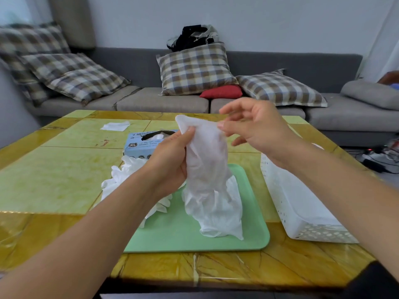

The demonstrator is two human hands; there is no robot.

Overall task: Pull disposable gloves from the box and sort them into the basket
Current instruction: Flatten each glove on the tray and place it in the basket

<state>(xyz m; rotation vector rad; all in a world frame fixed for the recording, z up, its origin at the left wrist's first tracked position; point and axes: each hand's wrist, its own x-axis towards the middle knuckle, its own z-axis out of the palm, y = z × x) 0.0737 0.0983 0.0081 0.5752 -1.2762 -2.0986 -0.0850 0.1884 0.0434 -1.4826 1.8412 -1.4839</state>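
A white disposable glove [210, 180] hangs upright over the green tray [179, 234], its fingers crumpled against the tray. My left hand [170, 160] grips the glove's cuff from the left. My right hand [252, 128] pinches the cuff's right edge between thumb and forefinger. The blue glove box [138, 144] marked XL lies behind my left hand. A pile of loose white gloves [125, 175] lies partly under my left forearm, at the tray's left edge. The white perforated basket [302, 210] stands to the tray's right, with white gloves inside.
The yellow-green table [54, 180] carries a white tissue [115, 126] at the back left. A grey sofa [164, 102] with plaid cushions runs behind the table. Cables lie on the floor at the far right.
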